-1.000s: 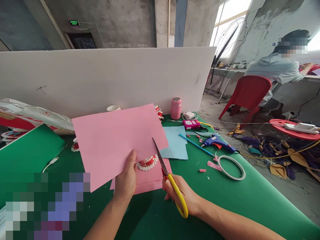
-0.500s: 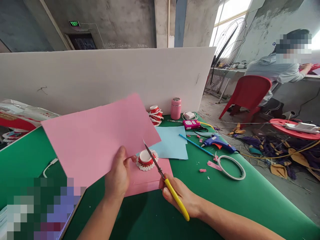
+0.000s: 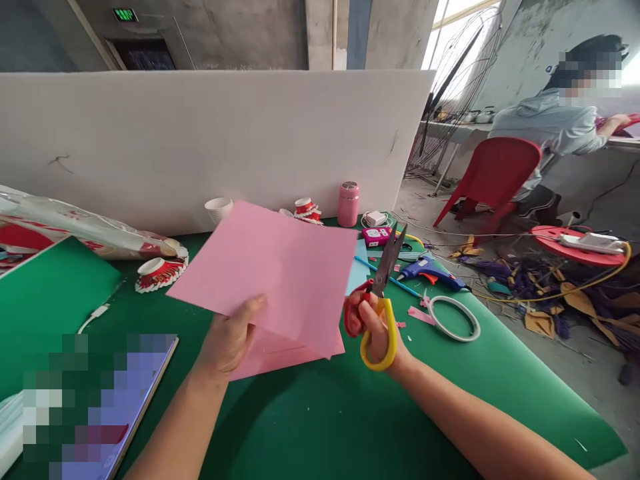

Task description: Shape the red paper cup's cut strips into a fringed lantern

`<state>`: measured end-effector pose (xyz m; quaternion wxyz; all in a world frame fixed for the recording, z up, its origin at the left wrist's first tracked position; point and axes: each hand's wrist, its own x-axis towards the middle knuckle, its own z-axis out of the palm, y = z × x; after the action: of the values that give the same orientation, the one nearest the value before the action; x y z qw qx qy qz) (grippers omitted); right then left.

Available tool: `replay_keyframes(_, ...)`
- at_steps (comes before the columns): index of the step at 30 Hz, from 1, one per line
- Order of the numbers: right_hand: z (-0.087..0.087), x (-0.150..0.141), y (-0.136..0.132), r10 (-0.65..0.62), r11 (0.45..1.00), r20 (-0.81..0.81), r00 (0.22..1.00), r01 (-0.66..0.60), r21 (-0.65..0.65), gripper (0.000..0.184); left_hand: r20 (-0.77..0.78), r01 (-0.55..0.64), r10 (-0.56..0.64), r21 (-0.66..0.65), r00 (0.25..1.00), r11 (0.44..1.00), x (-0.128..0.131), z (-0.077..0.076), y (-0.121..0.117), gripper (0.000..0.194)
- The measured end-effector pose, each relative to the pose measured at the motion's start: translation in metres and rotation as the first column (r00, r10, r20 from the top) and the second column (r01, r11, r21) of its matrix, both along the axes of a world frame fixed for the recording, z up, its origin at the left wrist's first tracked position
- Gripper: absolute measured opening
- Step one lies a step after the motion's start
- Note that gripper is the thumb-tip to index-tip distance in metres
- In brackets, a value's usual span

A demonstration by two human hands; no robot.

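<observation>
My left hand (image 3: 227,337) pinches the lower edge of a pink sheet of paper (image 3: 280,267), thumb on top, holding it tilted above the table. In my right hand (image 3: 377,327) is a pair of scissors (image 3: 386,270) with one yellow and one red handle. Their blades point up and are slightly apart, clear of the paper's right edge. Beneath the held sheet, another pink sheet (image 3: 280,357) lies on the green table, partly covered. A light blue sheet (image 3: 357,275) peeks out behind, mostly hidden.
Right of my hands lie a blue glue gun (image 3: 433,272), a white ring (image 3: 456,337) and pink scraps (image 3: 421,315). A pink bottle (image 3: 349,204) stands by the white board (image 3: 270,140). At left are a red-and-white cup piece (image 3: 155,275) and a tablet-like device (image 3: 145,373). A person sits beyond.
The pink sheet has turned and shifted right in my left hand. My right hand has moved right and up, away from the sheet, and the scissors now point upward.
</observation>
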<state>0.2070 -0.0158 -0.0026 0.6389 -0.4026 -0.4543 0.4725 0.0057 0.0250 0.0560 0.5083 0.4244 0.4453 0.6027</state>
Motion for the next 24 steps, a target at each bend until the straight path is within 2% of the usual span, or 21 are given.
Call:
replay_keyframes(3,0.000,0.001,0.000,-0.016,0.997,-0.040,0.999,0.013,-0.075,0.041,-0.081,0.167,-0.171,-0.054,0.982,0.985,0.002,-0.009,-0.002,0.046)
replay_keyframes(5,0.002,-0.001,-0.002,-0.055,0.988,-0.025,0.998,0.051,-0.145,0.038,-0.085,0.221,-0.227,-0.066,0.970,0.973,0.005,-0.013,-0.002,0.044)
replay_keyframes(9,0.006,-0.006,-0.005,-0.114,0.965,-0.047,0.992,0.099,-0.244,0.037,0.050,0.226,-0.222,-0.084,0.974,0.970,0.015,-0.017,0.000,0.040)
replay_keyframes(12,0.007,-0.008,-0.005,-0.160,0.964,-0.062,0.985,0.142,-0.226,0.036,0.135,0.252,-0.238,-0.104,0.962,0.962,0.025,-0.017,-0.004,0.046)
replay_keyframes(15,0.007,-0.007,-0.004,-0.188,0.970,-0.067,0.980,0.175,-0.171,0.035,0.145,0.302,-0.283,-0.126,0.948,0.945,0.036,-0.016,-0.010,0.051)
replay_keyframes(19,0.009,-0.006,-0.003,-0.186,0.972,-0.025,0.982,0.181,-0.150,0.036,0.124,0.258,-0.245,-0.096,0.961,0.961,0.048,-0.009,-0.005,0.050)
replay_keyframes(24,0.004,-0.002,-0.003,-0.072,0.989,0.039,0.997,0.077,-0.129,0.042,0.092,0.083,-0.092,0.097,0.991,0.992,0.038,0.013,0.021,0.050)
